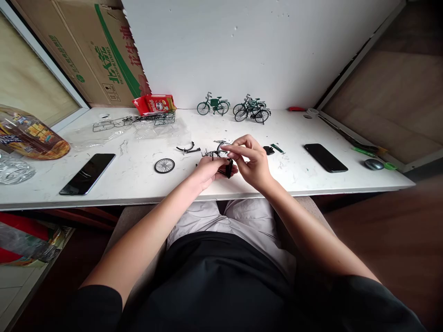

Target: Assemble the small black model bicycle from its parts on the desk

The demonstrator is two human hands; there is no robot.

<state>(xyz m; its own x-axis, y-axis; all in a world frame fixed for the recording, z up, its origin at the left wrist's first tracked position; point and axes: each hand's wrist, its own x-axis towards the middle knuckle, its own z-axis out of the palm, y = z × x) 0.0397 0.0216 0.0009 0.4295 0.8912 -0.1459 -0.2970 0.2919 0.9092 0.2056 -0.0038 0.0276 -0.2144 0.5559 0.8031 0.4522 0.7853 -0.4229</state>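
- Desk [134,184]: its near edge is running just in front of the wheel [164,166]; both hands are working close to that edge, right of the wheel.
- Left of the wheel, white desktop is separating it from the left phone [87,174]; the bottle [32,133] is standing farther left.
- Behind the wheel, the sprues [134,121] and the red packet [155,104] are lying towards the wall [263,46].
- Right of and behind the wheel, model bikes [252,109] are standing near the wall, well apart from the hands.
- Far right of the wheel, the right phone [326,158] is lying well apart from the right hand.
- Left hand [207,171]: right of the wheel, fingers and thumb are closing around the black part [227,169].
- Black part: it is sitting at the left fingertips, below the right fingers.
- Right hand [255,167]: fingers are bending partly, thumb drawing near the index; cannot tell whether they are gripping anything.
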